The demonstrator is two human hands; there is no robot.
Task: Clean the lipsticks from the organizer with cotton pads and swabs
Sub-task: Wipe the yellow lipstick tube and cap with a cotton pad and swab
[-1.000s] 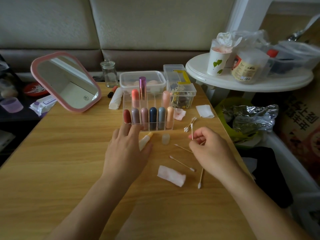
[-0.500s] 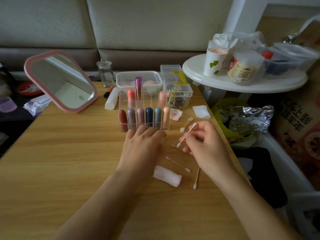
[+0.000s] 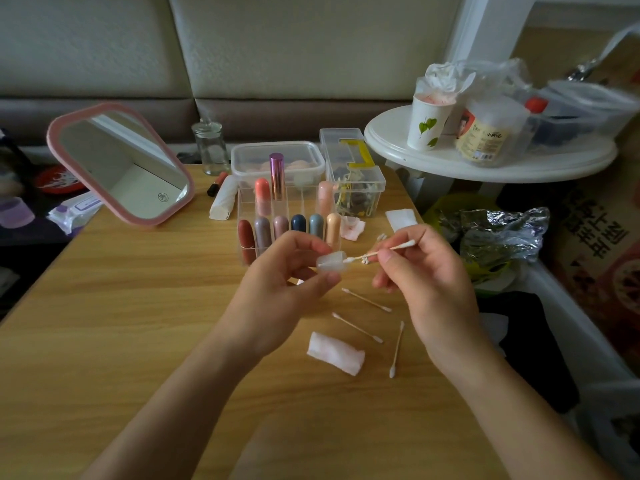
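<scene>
Stretching across the near view is a light wooden worktop [image 3: 121,323], backed on the far side by a beige padded seat back [image 3: 277,46]. To the right stands a round white side table [image 3: 485,164] carrying a white paper cup with green leaves [image 3: 427,124] and plastic-wrapped containers. Below it lies a crumpled silver foil bag [image 3: 498,233].

On the far left of the worktop a pink-framed mirror [image 3: 121,164] leans back, with a small clear glass jar [image 3: 210,147] just right of it. The clear acrylic organizer [image 3: 304,199] sits at the far middle, holding capsule-shaped lipsticks [image 3: 263,233] upright in two rows.

Both hands are raised in front of the organizer and hide part of its near row. The left hand [image 3: 277,289] pinches a small translucent cap [image 3: 331,262] between thumb and curled fingers. The right hand [image 3: 426,282] pinches a wooden-stemmed cotton swab [image 3: 384,251], whose left tip meets the cap's opening.

Three loose swabs [image 3: 358,328] and a folded, pink-stained cotton pad [image 3: 336,353] lie on the worktop near the hands.
</scene>
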